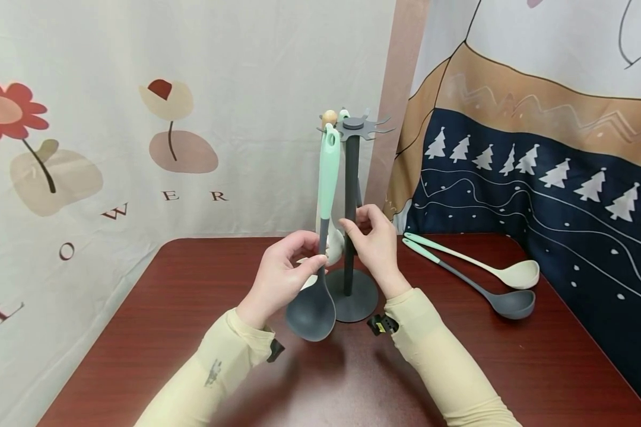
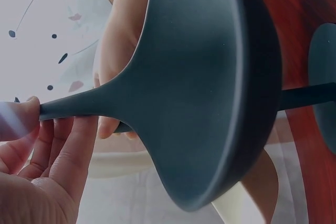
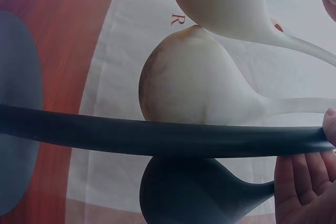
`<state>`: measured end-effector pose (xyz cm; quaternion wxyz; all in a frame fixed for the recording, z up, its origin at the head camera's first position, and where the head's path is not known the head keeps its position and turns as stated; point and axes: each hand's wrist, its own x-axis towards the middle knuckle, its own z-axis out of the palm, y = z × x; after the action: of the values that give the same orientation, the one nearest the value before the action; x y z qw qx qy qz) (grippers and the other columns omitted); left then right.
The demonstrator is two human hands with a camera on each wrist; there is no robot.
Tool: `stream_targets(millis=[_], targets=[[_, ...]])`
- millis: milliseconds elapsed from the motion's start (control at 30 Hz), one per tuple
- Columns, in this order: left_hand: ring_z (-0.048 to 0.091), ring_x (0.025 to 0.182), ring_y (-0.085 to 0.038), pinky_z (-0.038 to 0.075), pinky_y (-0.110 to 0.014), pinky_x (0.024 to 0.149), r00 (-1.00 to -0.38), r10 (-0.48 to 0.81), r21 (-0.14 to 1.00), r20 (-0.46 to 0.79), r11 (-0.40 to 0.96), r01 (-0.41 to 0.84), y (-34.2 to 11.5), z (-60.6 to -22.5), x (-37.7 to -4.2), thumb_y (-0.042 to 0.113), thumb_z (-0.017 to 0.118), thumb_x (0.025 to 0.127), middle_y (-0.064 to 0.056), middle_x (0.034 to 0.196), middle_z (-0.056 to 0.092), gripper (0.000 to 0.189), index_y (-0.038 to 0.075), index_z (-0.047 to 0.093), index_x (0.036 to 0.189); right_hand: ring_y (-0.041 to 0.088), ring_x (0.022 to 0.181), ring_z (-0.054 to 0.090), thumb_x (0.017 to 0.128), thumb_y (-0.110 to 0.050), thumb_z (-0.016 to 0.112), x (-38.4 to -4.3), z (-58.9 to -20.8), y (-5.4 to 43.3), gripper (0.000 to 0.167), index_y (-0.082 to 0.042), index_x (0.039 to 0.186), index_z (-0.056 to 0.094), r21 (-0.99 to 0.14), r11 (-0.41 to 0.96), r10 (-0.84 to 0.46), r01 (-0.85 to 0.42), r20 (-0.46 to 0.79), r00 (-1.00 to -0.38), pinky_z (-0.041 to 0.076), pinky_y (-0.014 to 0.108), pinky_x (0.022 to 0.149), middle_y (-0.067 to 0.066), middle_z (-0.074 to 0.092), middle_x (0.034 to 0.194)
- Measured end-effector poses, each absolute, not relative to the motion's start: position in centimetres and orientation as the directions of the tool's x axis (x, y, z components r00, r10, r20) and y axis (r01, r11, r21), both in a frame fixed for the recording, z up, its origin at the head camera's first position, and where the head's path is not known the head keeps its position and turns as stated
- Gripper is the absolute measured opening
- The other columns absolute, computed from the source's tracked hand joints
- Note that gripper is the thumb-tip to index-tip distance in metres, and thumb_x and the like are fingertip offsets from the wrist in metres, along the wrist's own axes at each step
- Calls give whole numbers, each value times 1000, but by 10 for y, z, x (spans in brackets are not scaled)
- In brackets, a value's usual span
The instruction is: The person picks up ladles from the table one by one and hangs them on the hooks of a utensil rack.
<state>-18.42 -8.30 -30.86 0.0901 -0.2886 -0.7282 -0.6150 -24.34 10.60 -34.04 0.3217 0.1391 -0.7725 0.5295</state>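
Observation:
A dark grey spoon (image 1: 311, 313) with a mint handle hangs upright at the front left of a dark utensil stand (image 1: 351, 178). My left hand (image 1: 285, 267) pinches its neck just above the bowl. The holed handle end overlaps the hooked top of the stand in the head view. My right hand (image 1: 375, 246) grips the stand's post (image 3: 173, 139), thumb on one side and fingers on the other. Behind the post, two pale spoons (image 3: 184, 77) and a dark utensil (image 3: 194, 195) hang bowl down; the pale ones are partly hidden in the head view.
Two mint-handled ladles, one cream (image 1: 519, 274) and one grey (image 1: 513, 304), lie on the right of the brown table (image 1: 459, 367). The stand's round base (image 1: 360, 305) rests mid-table. Patterned curtains (image 1: 278, 118) hang at the back and right.

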Motion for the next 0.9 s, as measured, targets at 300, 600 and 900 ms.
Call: stream_targets(millis=[300, 600, 900], targets=[[68, 76, -22, 59, -36, 72, -822, 304, 846, 481, 84, 527, -80, -310, -185, -7, 70, 86, -12, 87, 65, 19, 0, 66, 103, 23, 78, 60, 87, -15, 78, -245, -341, 106, 22, -3, 98, 63, -726, 402, 126, -558, 648, -752, 53, 36, 70, 11, 64, 89], [69, 78, -27, 59, -39, 72, -820, 321, 846, 474, 92, 525, -77, -313, -189, -6, 69, 87, -12, 88, 65, 17, -2, 66, 104, 23, 78, 60, 88, -15, 77, -245, -341, 106, 21, -3, 98, 63, -725, 400, 127, -561, 649, -750, 51, 35, 68, 11, 64, 88], [69, 78, -19, 59, -36, 73, -825, 310, 835, 472, 142, 531, -75, -315, -191, -3, 71, 87, -6, 87, 67, 15, 1, 68, 102, 23, 78, 60, 88, -16, 77, -245, -341, 106, 21, -3, 97, 64, -729, 399, 127, -556, 645, -754, 52, 35, 69, 10, 65, 88]])
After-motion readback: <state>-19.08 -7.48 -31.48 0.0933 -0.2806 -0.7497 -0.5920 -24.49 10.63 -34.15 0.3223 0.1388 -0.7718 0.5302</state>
